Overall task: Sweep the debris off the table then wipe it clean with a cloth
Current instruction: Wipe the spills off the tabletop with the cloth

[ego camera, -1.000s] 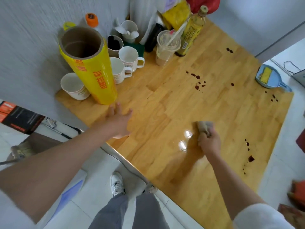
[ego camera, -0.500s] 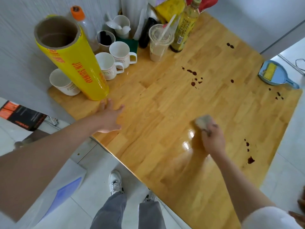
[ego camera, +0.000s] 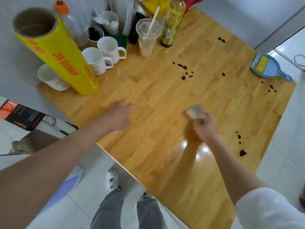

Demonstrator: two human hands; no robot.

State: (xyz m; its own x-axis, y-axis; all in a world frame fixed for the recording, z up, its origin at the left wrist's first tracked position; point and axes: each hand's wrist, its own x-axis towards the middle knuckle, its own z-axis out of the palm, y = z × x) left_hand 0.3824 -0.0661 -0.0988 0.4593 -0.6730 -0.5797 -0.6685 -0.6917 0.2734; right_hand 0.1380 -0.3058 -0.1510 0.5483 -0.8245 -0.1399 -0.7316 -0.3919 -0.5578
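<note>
the right hand (ego camera: 204,127), right of frame centre, grips a small balled cloth (ego camera: 194,111) that protrudes from the top of the fist and presses against the table (ego camera: 165,159). compared with one second ago, the cloth has travelled up the frame, away from the near edge, and the glossy reflective patch now lies below the hand rather than beside it; judged from this, the near strip has been wiped and the stroke is advancing toward the stains. the left hand (ego camera: 118,117), at centre left, rests flat on the table with fingers extended and holds nothing; it has held roughly the same position as a brace near the table edge. dark stains (ego camera: 184,71) remain at upper centre, with further spots (ego camera: 271,87) at the upper right edge, two more (ego camera: 221,39) toward the top, and a cluster (ego camera: 241,146) at lower right, just beside the wiping arm. none has been reached yet, so the wiping step is judged early. a blue dustpan with its brush (ego camera: 267,66) sits at the upper right corner, which suggests sweeping is complete. a yellow film roll (ego camera: 62,60), mugs (ego camera: 102,57), a plastic cup (ego camera: 148,38) and a bottle (ego camera: 171,22) crowd the upper left and will limit cloth travel there.
</note>
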